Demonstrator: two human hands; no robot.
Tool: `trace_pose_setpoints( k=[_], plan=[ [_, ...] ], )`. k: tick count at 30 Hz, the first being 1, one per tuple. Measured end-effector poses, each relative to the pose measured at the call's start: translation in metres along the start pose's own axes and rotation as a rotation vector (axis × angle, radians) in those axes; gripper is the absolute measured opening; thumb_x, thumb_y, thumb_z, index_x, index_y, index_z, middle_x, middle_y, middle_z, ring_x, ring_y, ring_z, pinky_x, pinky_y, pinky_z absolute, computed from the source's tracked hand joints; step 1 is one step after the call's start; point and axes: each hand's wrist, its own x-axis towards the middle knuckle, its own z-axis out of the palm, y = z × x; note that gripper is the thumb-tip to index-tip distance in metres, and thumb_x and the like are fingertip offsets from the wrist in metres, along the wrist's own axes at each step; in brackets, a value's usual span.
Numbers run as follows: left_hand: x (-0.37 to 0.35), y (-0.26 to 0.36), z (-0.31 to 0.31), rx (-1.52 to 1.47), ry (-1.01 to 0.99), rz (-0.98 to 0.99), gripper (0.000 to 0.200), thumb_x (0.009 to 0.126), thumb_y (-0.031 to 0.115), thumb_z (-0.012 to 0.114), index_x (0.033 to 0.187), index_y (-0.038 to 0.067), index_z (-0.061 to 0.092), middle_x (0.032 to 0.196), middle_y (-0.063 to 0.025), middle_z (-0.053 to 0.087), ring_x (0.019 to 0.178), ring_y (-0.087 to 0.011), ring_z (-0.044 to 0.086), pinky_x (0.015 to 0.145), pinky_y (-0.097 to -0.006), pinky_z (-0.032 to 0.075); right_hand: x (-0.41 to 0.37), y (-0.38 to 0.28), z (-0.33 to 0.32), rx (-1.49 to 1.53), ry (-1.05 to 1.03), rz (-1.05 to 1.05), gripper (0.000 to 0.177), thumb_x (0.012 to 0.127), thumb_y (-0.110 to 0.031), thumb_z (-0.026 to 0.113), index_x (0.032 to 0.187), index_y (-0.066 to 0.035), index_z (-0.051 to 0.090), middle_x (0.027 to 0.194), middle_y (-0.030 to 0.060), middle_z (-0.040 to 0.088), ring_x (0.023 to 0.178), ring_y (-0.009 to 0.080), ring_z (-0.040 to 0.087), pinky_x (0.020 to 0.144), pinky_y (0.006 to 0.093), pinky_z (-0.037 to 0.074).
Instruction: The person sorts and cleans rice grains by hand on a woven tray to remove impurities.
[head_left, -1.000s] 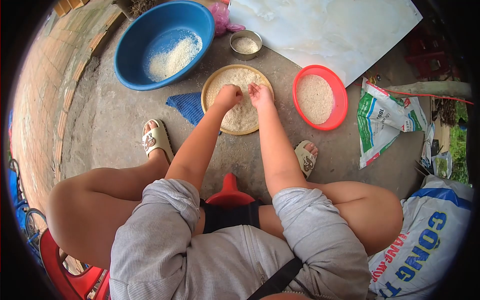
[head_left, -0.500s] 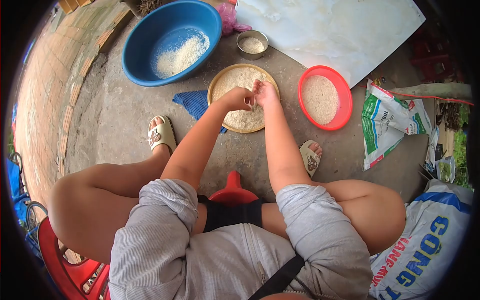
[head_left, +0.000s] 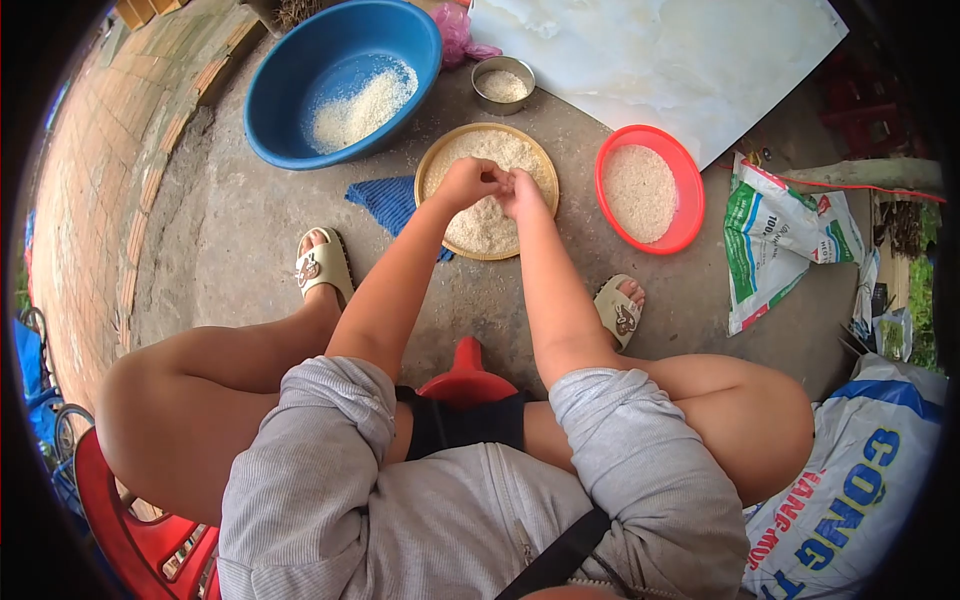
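A round tan-rimmed tray (head_left: 549, 165) lies on the ground in front of me, spread with pale rice grains (head_left: 487, 232). Over its middle, my left hand (head_left: 470, 185) has its thumb and fingers curled into a pinch. My right hand (head_left: 521, 194) meets it from the other side, fingers bent in towards the left fingertips. Whatever sits between the fingertips is too small to make out. Under the tray's left edge shows a blue cloth (head_left: 385, 208).
A big blue basin (head_left: 275, 110) with rice stands upper left, near a metal bowl (head_left: 503, 85) of rice. Right of the tray is a red basin (head_left: 690, 190) with grains. A white board (head_left: 660, 60), printed bag (head_left: 765, 245) and large sack (head_left: 850, 480) lie to the right.
My right hand has turned from palm-up and partly spread to bent fingers, and its fingertips have come together with those of my left hand. The surroundings look unchanged.
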Motion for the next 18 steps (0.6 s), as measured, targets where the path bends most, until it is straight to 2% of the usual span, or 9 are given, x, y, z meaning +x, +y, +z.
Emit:
trace_pose_setpoints(
  k=[1, 3, 4, 6, 7, 9, 12, 15, 18],
  plan=[
    [0.000, 0.011, -0.003, 0.002, 0.000, -0.002, 0.017, 0.070, 0.013, 0.074, 0.080, 0.002, 0.067, 0.077, -0.0106, 0.067, 0.067, -0.0227, 0.064, 0.066, -0.0323, 0.050, -0.008, 0.001, 0.008, 0.095, -0.090, 0.055, 0.032, 0.096, -0.021, 0.036, 0.098, 0.004, 0.056, 0.084, 0.0097, 0.059, 0.070, 0.0189, 0.057, 0.061, 0.0277, 0.049],
    [0.002, 0.027, -0.011, 0.362, 0.001, 0.217, 0.019, 0.070, 0.015, 0.075, 0.079, 0.001, 0.065, 0.079, -0.0117, 0.066, 0.067, -0.0234, 0.063, 0.066, -0.0324, 0.049, -0.012, 0.003, 0.015, 0.172, -0.234, 0.096, 0.030, 0.096, -0.021, 0.037, 0.094, 0.002, 0.057, 0.086, 0.0090, 0.061, 0.070, 0.0175, 0.057, 0.059, 0.0281, 0.049],
    [0.000, 0.027, -0.012, 0.364, 0.002, 0.215, 0.019, 0.070, 0.015, 0.075, 0.079, 0.001, 0.065, 0.079, -0.0117, 0.066, 0.067, -0.0234, 0.063, 0.066, -0.0324, 0.049, -0.008, 0.005, 0.013, 0.173, -0.235, 0.099, 0.030, 0.096, -0.021, 0.037, 0.094, 0.002, 0.057, 0.086, 0.0090, 0.061, 0.070, 0.0175, 0.057, 0.059, 0.0281, 0.049],
    [-0.005, 0.024, -0.013, 0.453, 0.201, 0.081, 0.020, 0.069, 0.017, 0.075, 0.077, 0.002, 0.065, 0.075, -0.0110, 0.065, 0.066, -0.0233, 0.062, 0.064, -0.0331, 0.049, 0.000, 0.003, 0.007, 0.167, -0.047, 0.085, 0.031, 0.097, -0.022, 0.037, 0.097, 0.002, 0.057, 0.092, 0.0086, 0.061, 0.073, 0.0161, 0.058, 0.064, 0.0291, 0.051],
    [-0.009, 0.019, -0.013, 0.454, 0.200, 0.081, 0.020, 0.069, 0.017, 0.075, 0.077, 0.002, 0.065, 0.075, -0.0110, 0.065, 0.066, -0.0233, 0.062, 0.064, -0.0331, 0.049, 0.004, -0.001, 0.002, 0.169, -0.047, 0.084, 0.031, 0.097, -0.022, 0.037, 0.097, 0.002, 0.057, 0.092, 0.0086, 0.061, 0.073, 0.0161, 0.058, 0.064, 0.0291, 0.051],
    [-0.023, 0.005, -0.009, 0.472, 0.030, -0.101, 0.021, 0.068, 0.018, 0.076, 0.077, 0.003, 0.064, 0.073, -0.0109, 0.065, 0.067, -0.0226, 0.062, 0.064, -0.0335, 0.049, 0.009, -0.010, -0.008, 0.126, -0.008, 0.050, 0.029, 0.096, -0.022, 0.038, 0.098, 0.002, 0.055, 0.091, 0.0093, 0.060, 0.074, 0.0172, 0.058, 0.064, 0.0287, 0.050],
    [-0.045, -0.010, 0.005, 0.469, -0.174, -0.050, 0.023, 0.068, 0.019, 0.076, 0.079, 0.003, 0.064, 0.075, -0.0112, 0.064, 0.070, -0.0249, 0.063, 0.064, -0.0353, 0.049, 0.010, -0.021, -0.017, 0.218, 0.041, 0.027, 0.030, 0.096, -0.022, 0.038, 0.100, 0.003, 0.054, 0.090, 0.0097, 0.059, 0.075, 0.0183, 0.057, 0.064, 0.0290, 0.050],
    [-0.061, -0.016, 0.019, 0.614, -0.157, 0.064, 0.024, 0.068, 0.019, 0.075, 0.082, 0.004, 0.063, 0.080, -0.0115, 0.062, 0.074, -0.0293, 0.062, 0.066, -0.0379, 0.049, 0.009, -0.026, -0.022, 0.252, 0.058, 0.007, 0.030, 0.096, -0.021, 0.038, 0.100, 0.003, 0.054, 0.090, 0.0101, 0.058, 0.077, 0.0184, 0.057, 0.065, 0.0291, 0.050],
    [-0.074, -0.008, 0.027, 0.737, -0.120, 0.025, 0.025, 0.068, 0.018, 0.074, 0.086, 0.006, 0.062, 0.084, -0.0121, 0.059, 0.077, -0.0322, 0.060, 0.068, -0.0395, 0.048, 0.005, -0.024, -0.024, 0.252, 0.067, -0.001, 0.030, 0.096, -0.021, 0.038, 0.098, 0.004, 0.054, 0.086, 0.0106, 0.057, 0.073, 0.0188, 0.057, 0.063, 0.0287, 0.049]
  ],
)
